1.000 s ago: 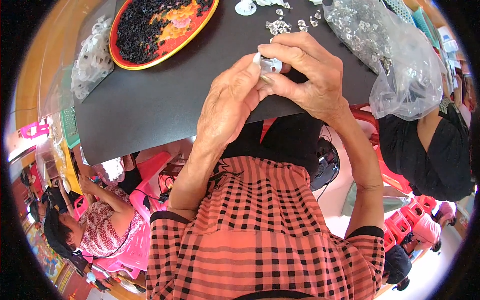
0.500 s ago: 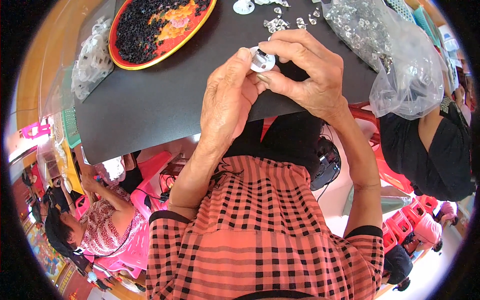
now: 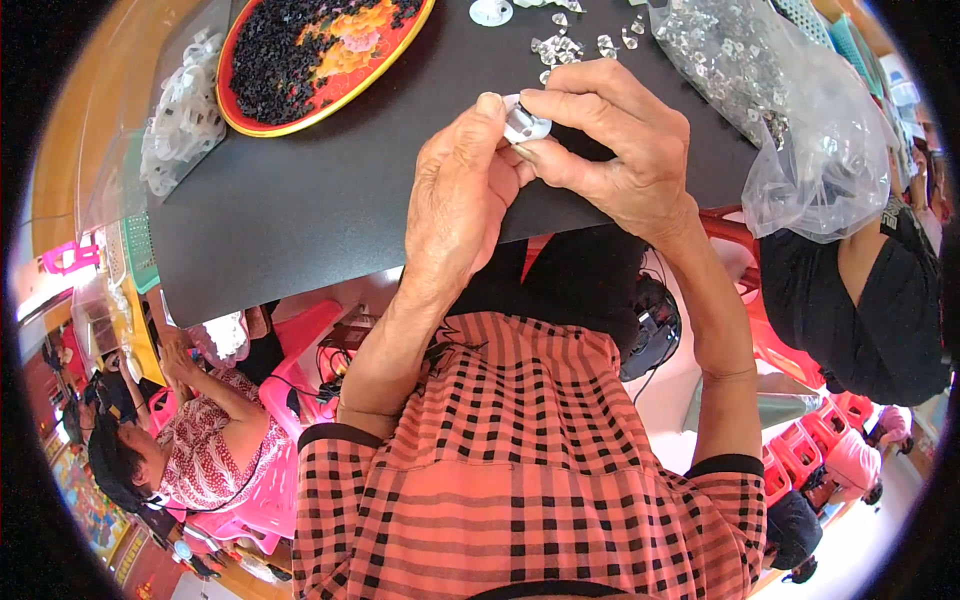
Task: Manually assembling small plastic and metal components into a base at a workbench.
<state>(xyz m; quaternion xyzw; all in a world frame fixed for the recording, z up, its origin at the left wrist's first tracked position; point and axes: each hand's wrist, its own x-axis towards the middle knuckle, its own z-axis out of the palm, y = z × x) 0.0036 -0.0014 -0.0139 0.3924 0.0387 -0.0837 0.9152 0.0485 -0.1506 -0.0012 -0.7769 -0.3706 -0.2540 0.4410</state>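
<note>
Pinching a white round part (image 3: 526, 128) between them, the left hand (image 3: 455, 180) and right hand (image 3: 630, 150) press fingertips to its rim, above the table (image 3: 290, 225) near its front edge. Red tray (image 3: 335, 108), upper left: contains black pieces (image 3: 265, 70). Clear bag (image 3: 815, 160), upper right: contains shiny pieces (image 3: 735, 75); its lower end extends past the table. Loose shiny pieces (image 3: 556, 48) lie just beyond the right hand. Bare surface separates left hand from tray.

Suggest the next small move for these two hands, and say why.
Perhaps press with the right hand while the left hand braces: both hands hold the white round part, and what looks like a small dark piece shows at its upper edge, beside the right fingers.
</note>
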